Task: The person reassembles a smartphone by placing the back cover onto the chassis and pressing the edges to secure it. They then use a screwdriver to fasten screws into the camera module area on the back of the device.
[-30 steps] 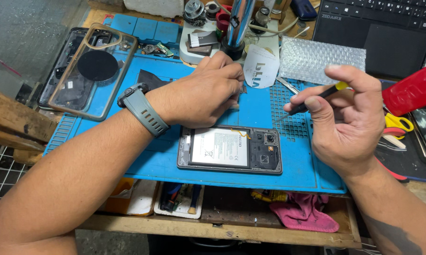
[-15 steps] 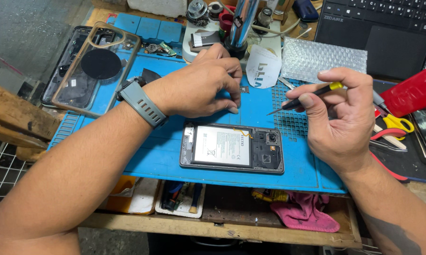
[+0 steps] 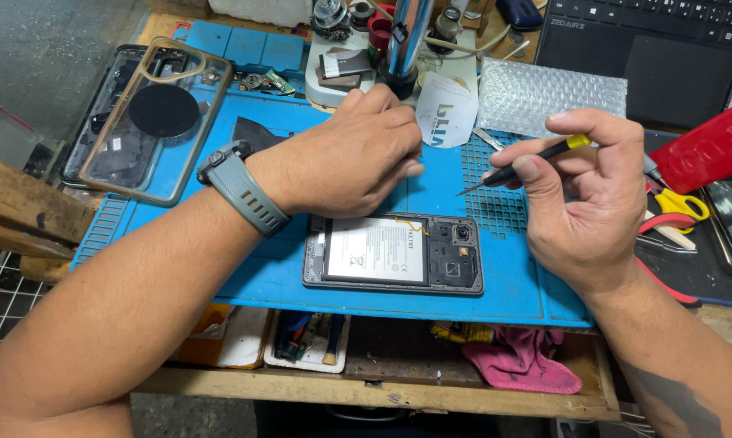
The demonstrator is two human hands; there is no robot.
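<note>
The opened phone (image 3: pixel 393 253) lies flat on the blue repair mat (image 3: pixel 285 276), long axis running left to right, battery on the left, camera end on the right. It sits just near of both hands. The right hand (image 3: pixel 581 203) pinches a black-and-yellow screwdriver (image 3: pixel 518 167), tip pointing left toward the left hand (image 3: pixel 345 154). That hand's grip is curled, knuckles up, fingertips pressed to the mat just far of the phone; what they pinch is hidden.

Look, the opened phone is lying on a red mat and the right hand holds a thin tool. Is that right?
Not quite. The head view shows the opened phone lying on a blue mat, not red. The right hand does hold a thin tool.
</note>
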